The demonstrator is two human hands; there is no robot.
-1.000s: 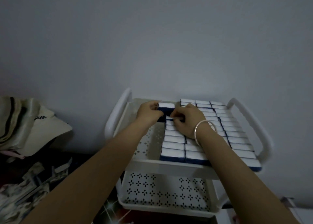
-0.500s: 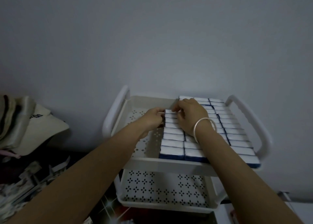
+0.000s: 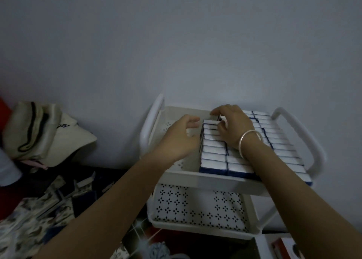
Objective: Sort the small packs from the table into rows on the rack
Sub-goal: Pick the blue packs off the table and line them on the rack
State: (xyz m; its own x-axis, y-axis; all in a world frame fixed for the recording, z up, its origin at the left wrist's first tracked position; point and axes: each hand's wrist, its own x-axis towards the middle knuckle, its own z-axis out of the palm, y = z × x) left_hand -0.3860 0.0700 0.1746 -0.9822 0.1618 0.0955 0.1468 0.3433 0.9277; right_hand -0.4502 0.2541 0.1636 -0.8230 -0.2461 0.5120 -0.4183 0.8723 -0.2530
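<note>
The left hand [image 3: 180,139], fingers loose, lies beside the row [image 3: 213,151]; the right hand [image 3: 233,127] pinches the last pack [image 3: 210,122], which should be pushed flush.

2 bare forearms reach forward. Left hand [image 3: 179,139] is back up, fingers [image 3: 193,119] straight, loosely spread, holding nothing. Right hand [image 3: 234,126] is slightly farther out, back up, fingers [image 3: 217,111] curled downward; grip unclear. Hands near, not touching.
</note>
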